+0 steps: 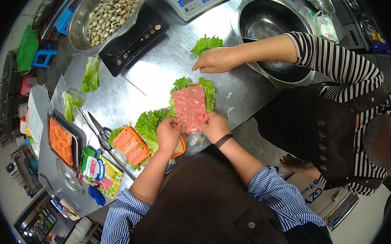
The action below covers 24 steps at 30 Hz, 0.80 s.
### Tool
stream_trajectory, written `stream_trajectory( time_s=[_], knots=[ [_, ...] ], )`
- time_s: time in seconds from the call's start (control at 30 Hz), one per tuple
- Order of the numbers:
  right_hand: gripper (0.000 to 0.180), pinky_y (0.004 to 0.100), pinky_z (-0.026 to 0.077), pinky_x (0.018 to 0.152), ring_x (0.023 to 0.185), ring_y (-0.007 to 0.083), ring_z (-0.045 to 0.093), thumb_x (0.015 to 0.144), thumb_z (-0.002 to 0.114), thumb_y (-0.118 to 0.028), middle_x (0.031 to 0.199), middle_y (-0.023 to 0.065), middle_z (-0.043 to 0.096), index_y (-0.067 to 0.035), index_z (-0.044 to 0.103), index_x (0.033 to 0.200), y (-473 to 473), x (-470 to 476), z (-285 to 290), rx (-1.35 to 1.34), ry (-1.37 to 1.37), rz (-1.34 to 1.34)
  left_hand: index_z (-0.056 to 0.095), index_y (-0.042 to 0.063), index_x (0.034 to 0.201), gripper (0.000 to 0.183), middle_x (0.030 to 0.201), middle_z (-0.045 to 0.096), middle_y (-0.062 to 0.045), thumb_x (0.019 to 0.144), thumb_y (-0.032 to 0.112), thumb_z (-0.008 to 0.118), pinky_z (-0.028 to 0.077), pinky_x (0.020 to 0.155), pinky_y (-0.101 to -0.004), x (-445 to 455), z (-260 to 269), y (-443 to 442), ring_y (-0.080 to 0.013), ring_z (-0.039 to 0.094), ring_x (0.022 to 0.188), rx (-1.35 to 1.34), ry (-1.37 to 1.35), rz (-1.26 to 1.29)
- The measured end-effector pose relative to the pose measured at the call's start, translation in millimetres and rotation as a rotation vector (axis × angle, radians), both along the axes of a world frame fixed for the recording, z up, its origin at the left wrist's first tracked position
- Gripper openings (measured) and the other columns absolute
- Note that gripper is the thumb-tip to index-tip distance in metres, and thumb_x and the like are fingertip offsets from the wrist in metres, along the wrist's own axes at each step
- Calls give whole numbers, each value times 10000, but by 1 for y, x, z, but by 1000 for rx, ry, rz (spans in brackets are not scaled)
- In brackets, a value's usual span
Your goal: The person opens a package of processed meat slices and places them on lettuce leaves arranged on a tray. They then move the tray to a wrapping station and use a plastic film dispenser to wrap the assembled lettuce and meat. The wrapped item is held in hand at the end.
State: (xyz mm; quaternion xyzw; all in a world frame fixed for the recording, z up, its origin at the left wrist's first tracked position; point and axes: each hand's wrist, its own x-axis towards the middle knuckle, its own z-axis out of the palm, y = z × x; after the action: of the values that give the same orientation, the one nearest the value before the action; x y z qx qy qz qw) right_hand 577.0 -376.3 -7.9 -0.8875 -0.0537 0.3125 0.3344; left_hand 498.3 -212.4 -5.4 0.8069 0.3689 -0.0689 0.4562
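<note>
My left hand [168, 134] and my right hand [216, 127] pinch the two near corners of a thin, square pink slice of marbled meat [189, 106]. It lies over lettuce leaves [209, 92] in an orange-rimmed tray, mostly hidden beneath it. Past my left wrist, another orange-rimmed tray [181, 148] shows only partly, with loose lettuce [151, 127] beside it. Farther left, an orange tray [137, 135] holds a row of pinkish-orange pieces on lettuce. Beyond the meat slice, a co-worker's hand [216, 60] hovers by a lettuce leaf [205, 44].
Quail eggs [113, 14] fill a pot on an induction cooker [133, 46]. A scale [197, 3] and a large metal pot [272, 19] stand at the back. Scissors [102, 133], a printed food packet [103, 171] and a tray of orange slices [60, 140] lie left. A co-worker stands right.
</note>
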Motion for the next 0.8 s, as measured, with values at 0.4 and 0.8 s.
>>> stream_trajectory(
  time_s=[0.4, 0.8],
  knots=[
    [250, 457, 503, 737, 834, 378, 639, 742, 696, -225, 847, 202, 664, -24, 623, 873, -9, 14, 1, -48, -28, 31, 655, -18, 799, 209, 711, 663, -149, 708, 141, 756, 518, 637, -356, 2, -14, 1, -277, 659, 660, 67, 59, -65],
    [278, 412, 512, 686, 769, 352, 654, 740, 714, -265, 784, 208, 655, -15, 628, 825, -11, 14, -17, -83, -178, 58, 636, -15, 784, 242, 747, 669, -193, 656, 140, 771, 528, 675, -389, 5, -8, 5, -321, 667, 704, 70, 1, -106]
  ],
)
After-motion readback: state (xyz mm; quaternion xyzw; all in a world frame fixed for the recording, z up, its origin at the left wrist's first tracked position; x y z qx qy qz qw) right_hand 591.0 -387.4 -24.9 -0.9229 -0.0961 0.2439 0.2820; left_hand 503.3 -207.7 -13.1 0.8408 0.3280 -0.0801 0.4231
